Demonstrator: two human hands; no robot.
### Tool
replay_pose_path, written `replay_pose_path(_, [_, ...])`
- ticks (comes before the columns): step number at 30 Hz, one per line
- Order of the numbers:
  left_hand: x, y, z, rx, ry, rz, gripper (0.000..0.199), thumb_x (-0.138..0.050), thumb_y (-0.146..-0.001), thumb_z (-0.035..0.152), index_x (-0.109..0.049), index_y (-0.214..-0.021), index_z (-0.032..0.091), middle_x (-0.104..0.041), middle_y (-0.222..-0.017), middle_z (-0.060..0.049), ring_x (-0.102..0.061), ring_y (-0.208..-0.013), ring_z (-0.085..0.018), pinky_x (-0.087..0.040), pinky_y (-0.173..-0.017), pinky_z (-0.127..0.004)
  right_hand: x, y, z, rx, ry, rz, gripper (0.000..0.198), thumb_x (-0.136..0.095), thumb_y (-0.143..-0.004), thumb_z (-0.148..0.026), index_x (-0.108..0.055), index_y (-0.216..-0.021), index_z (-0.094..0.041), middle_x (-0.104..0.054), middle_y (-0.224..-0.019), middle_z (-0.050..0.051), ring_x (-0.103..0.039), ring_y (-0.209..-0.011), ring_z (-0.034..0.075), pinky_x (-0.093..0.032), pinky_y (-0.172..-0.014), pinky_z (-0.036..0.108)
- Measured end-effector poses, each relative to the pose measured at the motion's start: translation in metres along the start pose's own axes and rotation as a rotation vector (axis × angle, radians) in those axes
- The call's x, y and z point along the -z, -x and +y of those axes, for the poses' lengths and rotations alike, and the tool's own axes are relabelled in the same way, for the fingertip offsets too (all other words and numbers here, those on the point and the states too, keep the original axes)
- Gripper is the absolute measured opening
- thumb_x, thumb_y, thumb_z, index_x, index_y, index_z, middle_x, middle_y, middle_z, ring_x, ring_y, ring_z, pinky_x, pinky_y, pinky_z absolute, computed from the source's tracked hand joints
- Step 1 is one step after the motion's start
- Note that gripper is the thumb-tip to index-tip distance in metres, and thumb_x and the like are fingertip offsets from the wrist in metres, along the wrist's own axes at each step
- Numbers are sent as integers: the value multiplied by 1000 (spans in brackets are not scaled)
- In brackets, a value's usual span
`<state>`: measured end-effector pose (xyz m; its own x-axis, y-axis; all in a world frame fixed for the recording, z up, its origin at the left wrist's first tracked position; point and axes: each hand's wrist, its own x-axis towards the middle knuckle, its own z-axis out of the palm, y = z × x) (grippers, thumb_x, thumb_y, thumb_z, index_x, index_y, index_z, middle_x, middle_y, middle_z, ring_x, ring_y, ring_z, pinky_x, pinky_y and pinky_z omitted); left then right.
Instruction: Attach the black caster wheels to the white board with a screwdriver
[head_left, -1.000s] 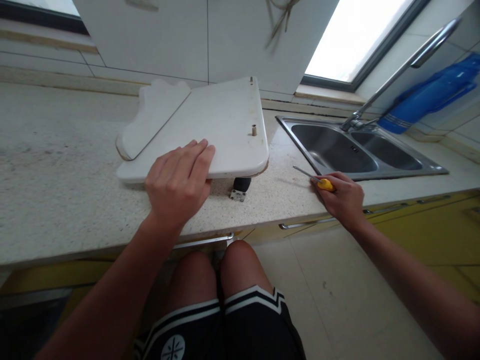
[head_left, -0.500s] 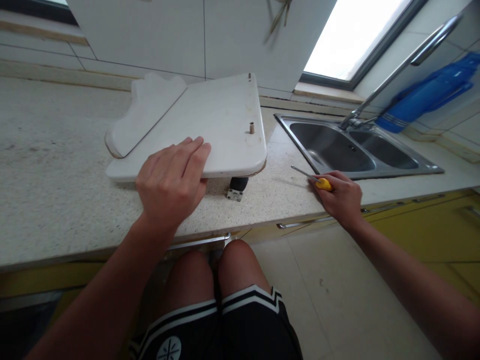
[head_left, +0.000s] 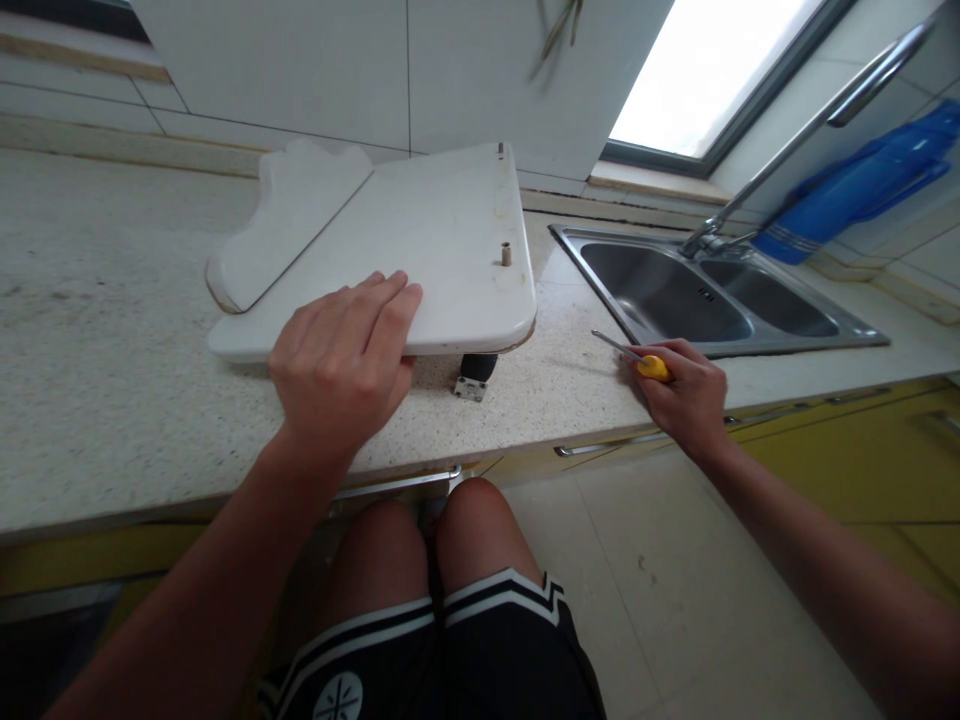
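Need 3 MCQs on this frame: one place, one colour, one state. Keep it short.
1. Where does the screwdriver lie?
A. in the sink
B. on the countertop between the white board and the sink
C. on the floor

2. What colour is the screwdriver handle?
A. yellow
B. red
C. black

3. What is the left hand doing?
A. hanging free in the air
B. gripping the faucet
C. resting flat on the near edge of the white board

Answers: 1 B, its shaft points over the countertop just ahead of the sink. 2 A, yellow shows from within the right hand. 3 C, the fingers lie spread on the board's top.
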<state>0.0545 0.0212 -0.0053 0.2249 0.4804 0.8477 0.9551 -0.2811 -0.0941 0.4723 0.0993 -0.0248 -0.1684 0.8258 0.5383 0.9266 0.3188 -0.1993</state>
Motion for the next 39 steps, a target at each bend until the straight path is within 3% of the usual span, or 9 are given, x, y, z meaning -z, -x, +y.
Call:
replay_pose_path(5, [-1,0,0,-22,36,43,58,-60,-91,5,-64,-147,16,-80,-139,-15,-78,-129,-34,-61,-103,-44,1,8,-6,247,-83,236,27,-68,-108,-39,-84,-124,-24,-76,-110,10,-74,-95,20,-59,-83,34])
replay_pose_path(7, [-2,0,-1,-35,31,64,56,-61,-90,5,-65,-145,14,-81,-138,-16,-78,-127,-34,-60,-102,-43,5,13,-27,417,-86,329,19,-75,-104,-29,-83,-120,-22,-74,-100,7,-71,-87,17,-56,-77,30])
replay_pose_path(10, [-2,-1,-1,-53,8,70,55,-61,-90,6,-66,-144,14,-81,-136,-16,-79,-125,-33,-60,-100,-42,10,24,-83,616,-135,268,14,-82,-98,-17,-80,-112,-17,-69,-84,1,-61,-74,12,-47,-70,27])
replay_pose_path(14, [-2,-1,-2,-74,-14,74,54,-62,-89,7,-67,-142,14,-82,-135,-15,-80,-123,-33,-61,-98,-42,6,34,-157,512,-183,80,23,-80,-102,-40,-80,-105,-18,-65,-82,1,-58,-77,15,-42,-71,32])
replay_pose_path(17, [-2,-1,-4,-71,-11,90,55,-62,-89,8,-67,-144,14,-82,-135,-15,-81,-122,-33,-62,-97,-42,-6,35,-182,409,-137,4,30,-73,-106,-50,-80,-100,-22,-68,-86,1,-61,-83,17,-38,-73,34])
replay_pose_path(24, [-3,1,-8,-49,16,117,57,-61,-92,11,-66,-148,14,-81,-138,-14,-81,-123,-33,-62,-99,-42,-26,35,-194,266,-149,-17,20,-75,-106,-41,-77,-95,-25,-68,-85,-2,-61,-82,16,-35,-71,34])
replay_pose_path(39, [-3,1,-6,-32,20,114,55,-63,-89,7,-69,-144,13,-82,-137,-14,-80,-124,-33,-64,-99,-42,-32,38,-201,401,-110,176,26,-70,-107,-25,-66,-82,-21,-59,-76,0,-49,-75,16,-33,-69,36])
